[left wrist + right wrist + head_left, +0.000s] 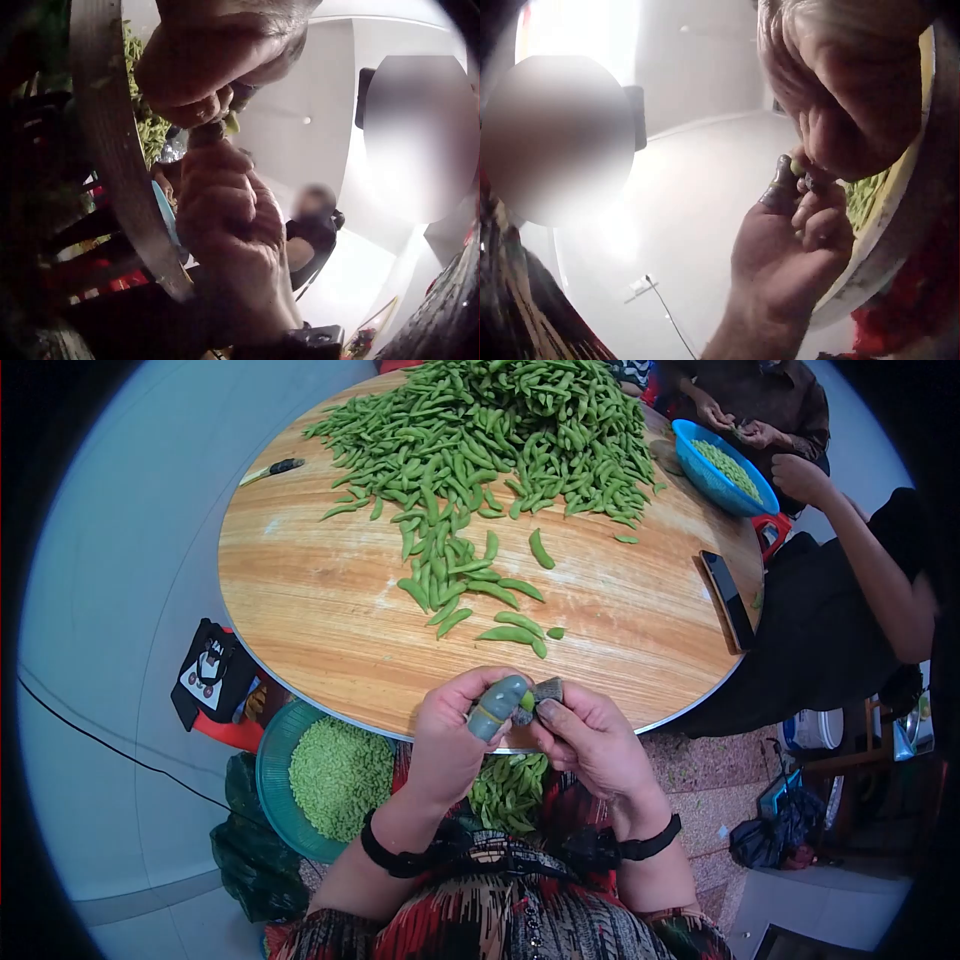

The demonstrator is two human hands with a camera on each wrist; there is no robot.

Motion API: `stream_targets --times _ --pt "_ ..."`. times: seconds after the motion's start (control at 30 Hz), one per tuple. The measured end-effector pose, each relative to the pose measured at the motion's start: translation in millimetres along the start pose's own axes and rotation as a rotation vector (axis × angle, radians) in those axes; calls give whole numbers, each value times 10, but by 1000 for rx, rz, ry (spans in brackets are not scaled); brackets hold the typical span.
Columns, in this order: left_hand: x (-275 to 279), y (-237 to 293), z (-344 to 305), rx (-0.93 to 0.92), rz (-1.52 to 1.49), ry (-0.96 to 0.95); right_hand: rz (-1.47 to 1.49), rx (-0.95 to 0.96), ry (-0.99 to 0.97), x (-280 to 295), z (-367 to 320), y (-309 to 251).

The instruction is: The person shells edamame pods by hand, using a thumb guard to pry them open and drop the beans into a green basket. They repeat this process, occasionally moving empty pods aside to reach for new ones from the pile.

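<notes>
My left hand (443, 738) and right hand (598, 748) meet just above the near edge of the round wooden table (330, 650). Between their fingertips they pinch a green edamame pod (527, 702), mostly hidden by the fingers. A grey-green cover (497, 707) sleeves the left thumb, and a grey wrap (548, 688) is on a right finger. In the right wrist view, a bit of the pod (796, 168) shows beside the covered thumb. Several loose pods (517, 628) lie on the tabletop just beyond my hands.
A big heap of pods (500, 440) covers the table's far side. Below the left edge stands a teal basin (270, 760) of shelled beans. More pods (508, 790) lie in my lap. A phone (728, 600) and a blue bowl (690, 460) of beans are at right, near other people's hands.
</notes>
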State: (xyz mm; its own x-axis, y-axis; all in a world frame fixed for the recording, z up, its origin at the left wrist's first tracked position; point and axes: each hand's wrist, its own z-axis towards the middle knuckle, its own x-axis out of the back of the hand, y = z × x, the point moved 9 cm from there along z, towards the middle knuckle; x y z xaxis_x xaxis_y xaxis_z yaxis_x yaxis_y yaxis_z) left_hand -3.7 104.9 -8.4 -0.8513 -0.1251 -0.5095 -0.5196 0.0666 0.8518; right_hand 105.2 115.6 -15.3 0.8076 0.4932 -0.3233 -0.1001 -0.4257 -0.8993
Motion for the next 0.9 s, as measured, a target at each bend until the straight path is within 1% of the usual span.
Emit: stream_targets --times 0.03,0.07,0.1,0.17,0.2,0.23,0.27,0.3,0.37,0.4,0.47,0.5,0.53,0.57,0.6,0.63,0.67,0.7,0.73,0.77,0.8,0.83,0.9 --pt "32 -1 5 2 1 -1 104 -33 -18 -34 -6 39" --pt "9 -39 11 39 -45 -83 207 -66 -36 -60 -13 74" --pt "-33 -75 3 77 -91 -164 209 -68 -34 -53 -19 78" --pt "-42 -85 2 109 -140 -187 390 -171 -81 -111 -28 145" --pt "-58 -101 -7 140 -188 -210 390 -173 -82 -131 -26 163" --pt "-86 -132 -13 141 -188 -208 221 -91 -10 -80 -15 138" --pt "-71 -59 4 -24 89 -132 51 -8 60 -33 -7 89" --pt "-60 50 -10 -188 365 -54 51 -9 60 -49 6 107" --pt "-18 60 -22 -213 383 -18 -197 163 170 16 7 -38" --pt "12 83 -28 -236 402 16 -198 163 170 25 -1 -62" --pt "-11 131 -47 -233 418 7 269 -43 77 -9 5 73" --pt "-13 151 -53 -232 436 -2 268 -45 76 2 20 77" --pt "24 164 -52 -231 436 0 146 -44 70 16 45 87" --pt "95 68 -27 -100 184 -19 24 -41 66 33 77 87" --pt "132 -37 -17 33 -67 -37 23 -41 67 52 136 76" --pt "173 -38 -15 34 -68 -36 -543 291 285 178 151 -290" --pt "196 -73 -21 63 -62 -54 -1109 624 498 75 47 -600" --pt "192 -101 -26 92 -57 -73 -1109 623 500 83 99 -606" --pt "172 -108 -35 91 -57 -75 -1256 556 554 104 166 -598" --pt "116 -108 -57 64 135 -119 -1400 486 606 124 223 -579" --pt "72 -105 -75 35 326 -160 -1479 404 640 165 275 -541" --pt "89 -101 -81 33 325 -159 -1480 406 639 187 282 -526" --pt "1 74 -136 -258 784 -232 -1405 593 611 171 185 -569"
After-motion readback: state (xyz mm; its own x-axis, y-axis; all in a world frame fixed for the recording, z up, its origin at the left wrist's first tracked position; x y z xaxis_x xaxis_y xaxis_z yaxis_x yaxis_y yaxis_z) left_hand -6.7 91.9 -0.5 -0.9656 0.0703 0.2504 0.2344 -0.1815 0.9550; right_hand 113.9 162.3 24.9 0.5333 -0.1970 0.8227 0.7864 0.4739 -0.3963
